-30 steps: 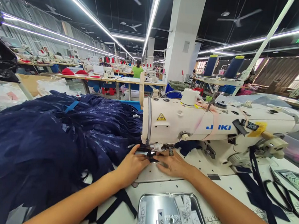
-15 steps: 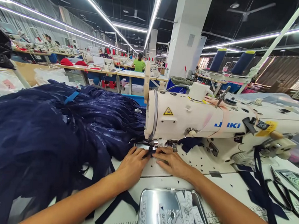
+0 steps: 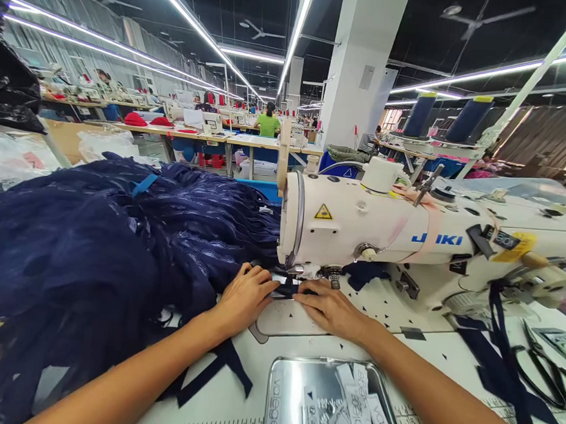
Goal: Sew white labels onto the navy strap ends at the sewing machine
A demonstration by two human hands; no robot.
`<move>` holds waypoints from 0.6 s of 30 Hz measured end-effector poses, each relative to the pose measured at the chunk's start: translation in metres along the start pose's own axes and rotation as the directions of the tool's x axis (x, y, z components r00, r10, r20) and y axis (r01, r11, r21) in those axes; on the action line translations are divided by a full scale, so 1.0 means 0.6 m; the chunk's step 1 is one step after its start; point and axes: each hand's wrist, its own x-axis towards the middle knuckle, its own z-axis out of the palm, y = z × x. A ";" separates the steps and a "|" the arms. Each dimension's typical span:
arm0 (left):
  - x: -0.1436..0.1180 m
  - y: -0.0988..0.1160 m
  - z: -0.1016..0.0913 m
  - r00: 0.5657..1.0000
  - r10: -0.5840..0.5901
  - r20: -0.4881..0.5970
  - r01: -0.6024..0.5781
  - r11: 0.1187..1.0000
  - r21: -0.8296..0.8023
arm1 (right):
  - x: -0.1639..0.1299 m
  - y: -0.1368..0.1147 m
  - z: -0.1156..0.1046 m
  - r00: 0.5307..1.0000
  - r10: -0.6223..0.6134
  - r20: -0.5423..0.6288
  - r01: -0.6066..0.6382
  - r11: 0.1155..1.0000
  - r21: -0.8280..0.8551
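Observation:
A white JUKI sewing machine (image 3: 388, 226) stands before me, its needle area low at the left end. Beneath the needle area lies a dark navy fabric strip (image 3: 287, 290), partly hidden by my fingers. My left hand (image 3: 245, 298) is closed on the strip's left side, close to the large heap of navy fabric pieces (image 3: 116, 245). On the right side of the needle area, my right hand (image 3: 331, 311) pinches the same strip at the edge of the machine bed.
A metal tray (image 3: 296, 368) with white printed labels (image 3: 359, 405) sits on the table in front. Black scissors (image 3: 538, 365) and navy strips (image 3: 483, 355) lie at the right. Thread cones (image 3: 468, 118) stand behind the machine. A person in green (image 3: 268, 124) sits farther back.
My left hand has shifted left, away from the needle area, and more of the strip shows between my hands. My right hand stays near the needle. The view has turned slightly left.

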 end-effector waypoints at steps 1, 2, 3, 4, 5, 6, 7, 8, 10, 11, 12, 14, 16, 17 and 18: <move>0.000 0.000 0.003 1.000 0.013 -0.014 -0.013 1.000 0.012 | 0.000 0.000 0.000 1.000 0.001 -0.002 -0.001 1.000 0.003; 0.001 0.000 0.006 0.999 0.025 -0.030 -0.024 0.999 0.026 | -0.001 0.000 0.000 1.000 0.004 -0.001 -0.004 1.000 0.006; 0.001 0.000 0.009 0.998 0.036 -0.045 -0.034 0.999 0.039 | -0.001 -0.001 0.000 1.000 0.004 0.002 -0.004 1.000 0.007; 0.000 0.000 0.011 0.997 0.047 -0.058 -0.044 0.998 0.051 | -0.002 -0.001 0.000 1.000 0.003 0.007 -0.003 1.000 0.006; 0.000 0.000 0.013 0.996 0.057 -0.069 -0.053 0.997 0.059 | -0.002 -0.001 0.000 1.000 0.001 0.012 -0.001 1.000 0.001; 0.000 0.000 0.014 0.995 0.067 -0.078 -0.062 0.996 0.065 | -0.002 -0.002 0.000 1.000 -0.003 0.014 0.003 1.000 -0.006; 0.000 0.000 0.015 0.993 0.078 -0.086 -0.072 0.995 0.070 | -0.002 -0.002 -0.001 1.000 -0.008 0.013 0.008 1.000 -0.016; 0.000 -0.001 0.016 0.991 0.091 -0.095 -0.084 0.994 0.074 | -0.001 -0.003 -0.001 1.000 -0.014 0.009 0.014 1.000 -0.026; 0.001 -0.002 0.017 0.986 0.120 -0.111 -0.112 0.991 0.076 | 0.000 -0.005 -0.004 1.000 -0.027 -0.002 0.026 0.999 -0.045; 0.001 -0.002 0.018 0.984 0.135 -0.119 -0.126 0.989 0.075 | 0.001 -0.006 -0.005 0.999 -0.032 -0.006 0.032 0.998 -0.053; 0.002 -0.003 0.019 0.981 0.148 -0.124 -0.139 0.988 0.072 | 0.002 -0.007 -0.006 0.999 -0.035 -0.007 0.035 0.998 -0.060; 0.002 -0.005 0.020 0.977 0.173 -0.124 -0.168 0.984 0.055 | 0.002 -0.007 -0.008 0.999 -0.038 0.000 0.038 0.997 -0.067; 0.002 -0.007 0.021 0.972 0.206 -0.111 -0.205 0.978 0.025 | 0.002 -0.006 -0.007 0.999 -0.038 0.012 0.038 0.997 -0.066; 0.002 -0.008 0.022 0.970 0.223 -0.102 -0.223 0.975 0.008 | 0.001 -0.006 -0.006 0.999 -0.035 0.016 0.036 0.997 -0.065; 0.001 -0.009 0.022 0.967 0.236 -0.092 -0.238 0.971 -0.007 | 0.001 -0.004 -0.005 0.999 -0.032 0.018 0.033 0.997 -0.067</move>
